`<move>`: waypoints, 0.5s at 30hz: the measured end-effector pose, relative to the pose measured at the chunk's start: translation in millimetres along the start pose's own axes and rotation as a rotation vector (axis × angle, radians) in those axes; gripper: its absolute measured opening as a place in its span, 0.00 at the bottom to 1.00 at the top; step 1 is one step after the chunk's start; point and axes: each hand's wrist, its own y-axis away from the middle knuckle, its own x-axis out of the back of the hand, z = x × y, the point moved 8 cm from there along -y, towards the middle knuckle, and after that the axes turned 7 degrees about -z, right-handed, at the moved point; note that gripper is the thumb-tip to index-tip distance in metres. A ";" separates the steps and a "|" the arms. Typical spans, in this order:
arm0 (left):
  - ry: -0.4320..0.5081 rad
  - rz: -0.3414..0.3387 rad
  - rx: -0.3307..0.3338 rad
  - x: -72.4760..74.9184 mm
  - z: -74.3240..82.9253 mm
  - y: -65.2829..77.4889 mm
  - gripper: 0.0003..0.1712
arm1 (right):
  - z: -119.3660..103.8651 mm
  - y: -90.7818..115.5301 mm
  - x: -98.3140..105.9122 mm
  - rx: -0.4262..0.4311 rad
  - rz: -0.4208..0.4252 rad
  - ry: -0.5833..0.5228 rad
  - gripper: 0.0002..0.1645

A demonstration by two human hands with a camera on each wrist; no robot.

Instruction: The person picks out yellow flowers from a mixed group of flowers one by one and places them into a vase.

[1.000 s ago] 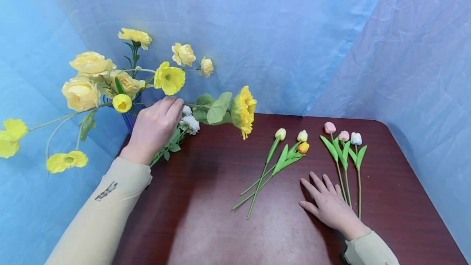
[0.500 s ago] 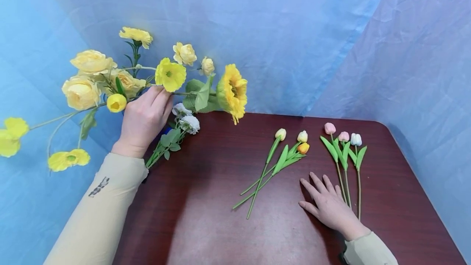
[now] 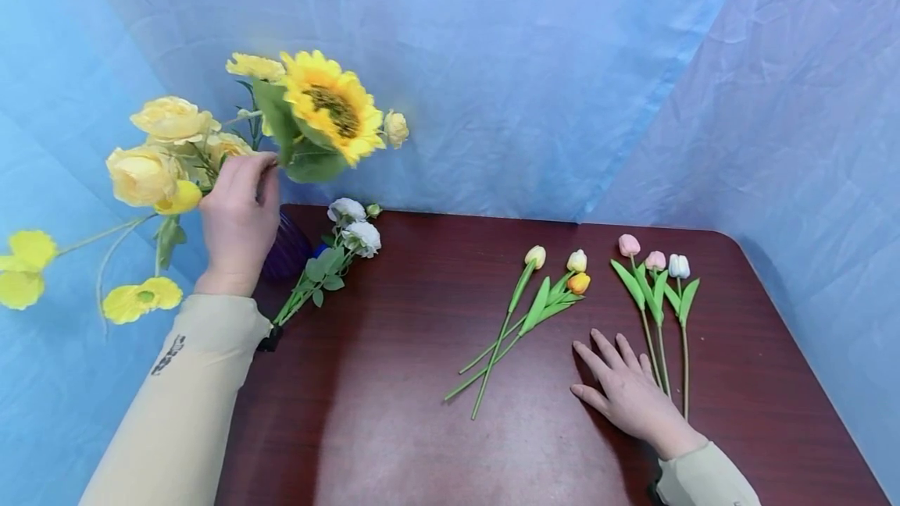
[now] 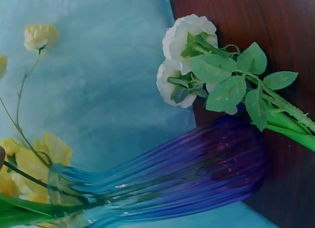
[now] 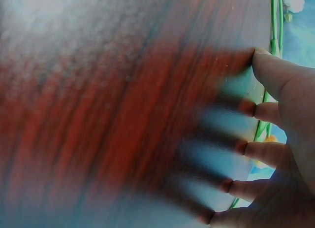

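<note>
My left hand (image 3: 239,213) pinches the stem of a yellow sunflower (image 3: 333,112) above the vase at the back left. The sunflower's head faces forward and to the right. The ribbed blue-purple vase (image 3: 287,248) is partly hidden behind that hand. In the left wrist view, stems run through the mouth of the vase (image 4: 197,174) into it, and only a fingertip shows at the left edge. Yellow roses (image 3: 171,119) and poppies (image 3: 144,299) spread around the hand. My right hand (image 3: 626,393) rests on the table with fingers spread, close to the pink tulips' stems.
White roses (image 3: 362,239) with green leaves lie beside the vase. Yellow and orange tulips (image 3: 537,299) lie crossed mid-table. Pink tulips (image 3: 629,246) and a white tulip (image 3: 680,265) lie at the right. Blue cloth (image 3: 492,84) hangs behind the dark red-brown table (image 3: 422,428).
My left hand has moved left with the sunflower, whose stem has swung from nearly level to more upright. Its head has risen toward the bouquet. My right hand has stayed in place.
</note>
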 end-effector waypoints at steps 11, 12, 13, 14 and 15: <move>-0.060 -0.045 0.249 -3.7 -37.8 10.3 0.11 | 0.8 0.3 0.2 0.009 0.017 0.000 0.38; -0.077 -0.059 0.265 -4.7 -40.3 12.2 0.10 | 0.9 0.3 0.5 0.009 0.021 0.002 0.38; -0.095 -0.078 0.285 -5.9 -42.9 14.2 0.09 | 0.9 0.3 0.6 0.010 0.022 0.004 0.38; -0.122 -0.107 0.306 -7.2 -45.4 16.1 0.09 | 0.9 0.2 0.7 0.010 0.024 0.005 0.38; -0.150 -0.140 0.330 -8.6 -48.1 18.1 0.10 | 1.0 0.1 0.7 0.010 0.024 0.008 0.38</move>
